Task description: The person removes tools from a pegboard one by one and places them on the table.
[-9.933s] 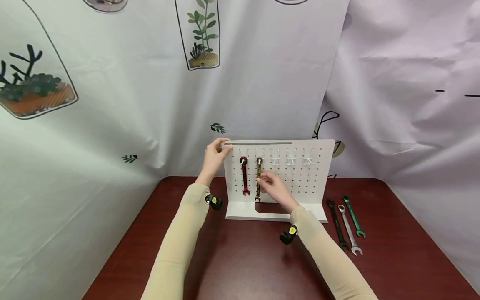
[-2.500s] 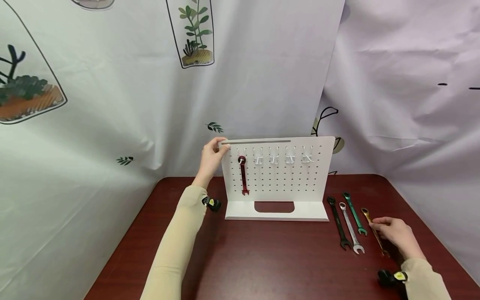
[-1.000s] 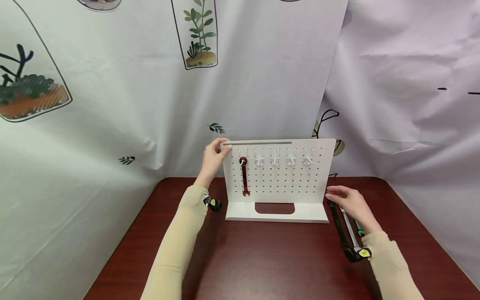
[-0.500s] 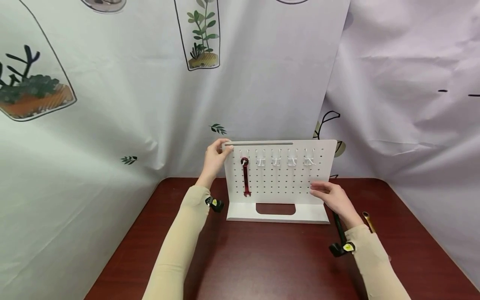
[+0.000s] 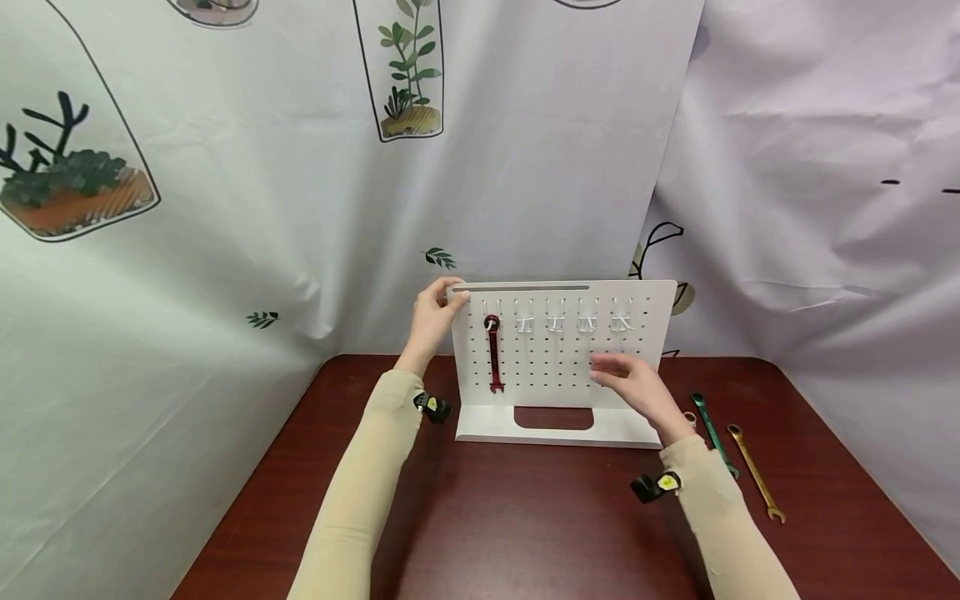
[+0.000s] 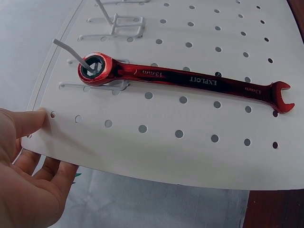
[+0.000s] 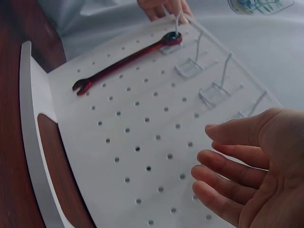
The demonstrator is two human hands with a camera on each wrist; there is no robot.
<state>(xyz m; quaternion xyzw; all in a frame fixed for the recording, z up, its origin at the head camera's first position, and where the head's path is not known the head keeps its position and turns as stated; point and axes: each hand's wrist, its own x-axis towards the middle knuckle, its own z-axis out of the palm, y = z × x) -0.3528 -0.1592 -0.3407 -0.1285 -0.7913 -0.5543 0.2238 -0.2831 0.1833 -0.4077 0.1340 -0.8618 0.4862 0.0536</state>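
A white pegboard stand (image 5: 555, 371) rises from the table, and my left hand (image 5: 432, 318) pinches its upper left corner between thumb and fingers. In the left wrist view a red ratcheting combination wrench (image 6: 190, 80) hangs by its ring end from the leftmost hook, open end down the board. My right hand (image 5: 637, 387) hovers before the board's right half, fingers relaxed and slightly bent. Nothing lies between that hand's thumb and fingers (image 7: 228, 168) in the right wrist view. Several bare white hooks (image 5: 556, 323) line the row right of the red wrench.
Right of the stand, a green wrench (image 5: 714, 429) and a gold wrench (image 5: 756, 475) lie on the dark red table (image 5: 525, 517). Only the ring end of a silver wrench (image 5: 690, 418) shows past my right forearm. A printed curtain (image 5: 540, 167) hangs behind.
The gold wrench went from the second hook to the table at the right, where my right hand released it. That hand then moved left to the board. My left hand stayed at the corner.
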